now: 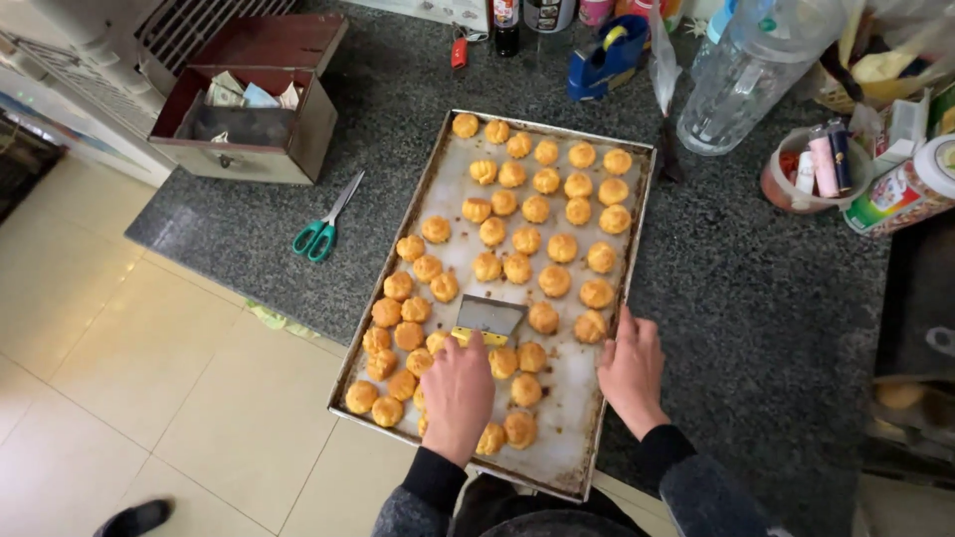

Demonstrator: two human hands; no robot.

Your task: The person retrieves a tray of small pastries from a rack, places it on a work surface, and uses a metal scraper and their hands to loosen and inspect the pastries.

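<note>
L hand (456, 391) is gripping scraper (487, 320) closed-fisted amid pastries (554, 280); R hand (631, 370) is lying flat, holding nothing, fingers steadying tray (575, 449) edge on counter (756, 298).

A dark speckled stone worktop (766, 298) is seen under even light. Left of the worktop, a floor (129, 368) of pale cream tiles is laid. Beyond the floor, a white slatted unit (90, 60) is glimpsed.
</note>
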